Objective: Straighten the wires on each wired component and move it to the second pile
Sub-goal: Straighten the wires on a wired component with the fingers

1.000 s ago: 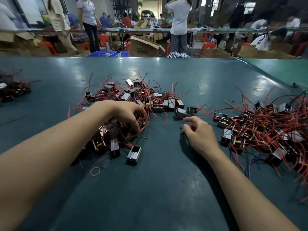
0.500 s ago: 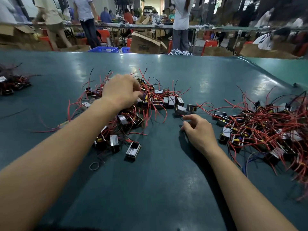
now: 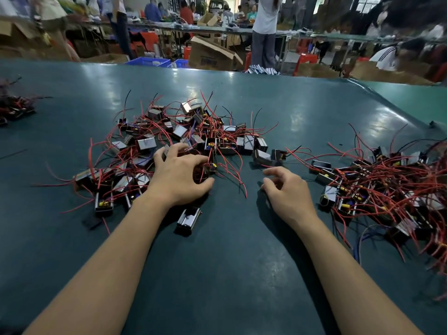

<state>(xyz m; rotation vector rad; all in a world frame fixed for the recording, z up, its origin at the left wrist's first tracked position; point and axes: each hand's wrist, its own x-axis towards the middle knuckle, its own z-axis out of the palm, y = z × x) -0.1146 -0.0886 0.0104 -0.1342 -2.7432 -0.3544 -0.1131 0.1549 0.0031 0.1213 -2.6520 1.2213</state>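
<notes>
Two hands point(image 3: 180, 180), two component piles point(image 3: 183, 139)

**Clearance: open lane between two piles**

You have bare table point(image 3: 217, 274) ahead, running up between the left pile point(image 3: 174, 139) and the right pile point(image 3: 387, 189). Stray red wires point(image 3: 232, 170) trail into that lane. One loose component point(image 3: 188, 220) lies just beside your left forearm. Beyond both piles the table surface is open.

red wires point(image 3: 227, 163), dark teal table point(image 3: 217, 274)
</notes>
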